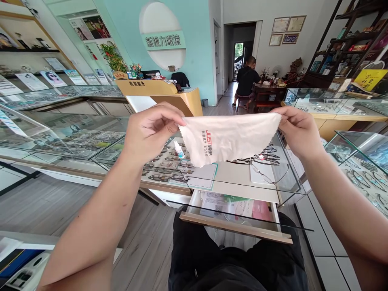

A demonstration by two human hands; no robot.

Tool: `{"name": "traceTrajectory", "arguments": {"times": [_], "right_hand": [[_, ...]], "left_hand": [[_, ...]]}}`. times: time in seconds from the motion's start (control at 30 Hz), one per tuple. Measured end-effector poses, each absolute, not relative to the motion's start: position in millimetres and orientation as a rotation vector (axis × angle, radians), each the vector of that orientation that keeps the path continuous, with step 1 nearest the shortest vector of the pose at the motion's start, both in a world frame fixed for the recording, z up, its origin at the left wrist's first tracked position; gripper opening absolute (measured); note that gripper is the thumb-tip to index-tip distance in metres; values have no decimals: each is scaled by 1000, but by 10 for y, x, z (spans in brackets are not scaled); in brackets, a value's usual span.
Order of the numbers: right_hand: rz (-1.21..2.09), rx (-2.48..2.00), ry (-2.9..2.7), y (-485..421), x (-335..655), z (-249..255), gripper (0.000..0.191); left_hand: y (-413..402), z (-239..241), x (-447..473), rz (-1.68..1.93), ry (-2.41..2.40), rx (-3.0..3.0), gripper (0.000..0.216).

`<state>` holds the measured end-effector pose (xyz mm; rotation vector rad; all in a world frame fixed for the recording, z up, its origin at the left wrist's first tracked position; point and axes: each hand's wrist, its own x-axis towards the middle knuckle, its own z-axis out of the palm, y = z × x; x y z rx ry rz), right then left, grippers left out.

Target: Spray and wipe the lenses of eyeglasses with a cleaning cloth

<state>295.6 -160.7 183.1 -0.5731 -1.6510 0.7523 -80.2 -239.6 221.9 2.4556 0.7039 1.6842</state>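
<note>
A white lens cloth (230,137) with red printing hangs stretched in the air in front of me. My left hand (150,131) pinches its upper left corner. My right hand (298,129) pinches its upper right corner. Both hands are closed on the cloth, held above the glass counter (242,182). Below the cloth on the counter lie a row of dark glasses (266,157), a thin-rimmed pair (266,174) and a small white dropper bottle (179,149).
An open drawer (233,216) with papers juts out under the counter, above my lap. Glass display cases (60,137) run along the left and another (357,161) on the right. A person in black (247,83) sits at a far table, back turned.
</note>
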Motion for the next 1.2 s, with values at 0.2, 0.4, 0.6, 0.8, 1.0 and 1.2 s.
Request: {"name": "traceTrajectory", "arguments": {"times": [0.2,0.4,0.6,0.8,1.0,1.2], "right_hand": [[1047,-634,-1505,-1505,2909,1783,14],[1129,-625,-1494,-1457,2911,1731,24],[1062,-546,-1488,-1524,2934,1743,26],[1073,-559,-1437,-1608,2917,1780,21],[944,-541,-1449,-1652,2908,1773,20],[826,-448,-1533,-1696,2931,1763,17]], "left_hand": [[-2546,2294,-694,1624,766,2710,26],[-2621,2348,-621,1593,794,2752,28],[-2610,2343,-685,1614,816,2708,27],[-2623,2332,-731,1633,835,2682,30],[-2580,2278,-793,1613,788,2403,19],[-2431,2232,-955,1518,637,2143,8]]}}
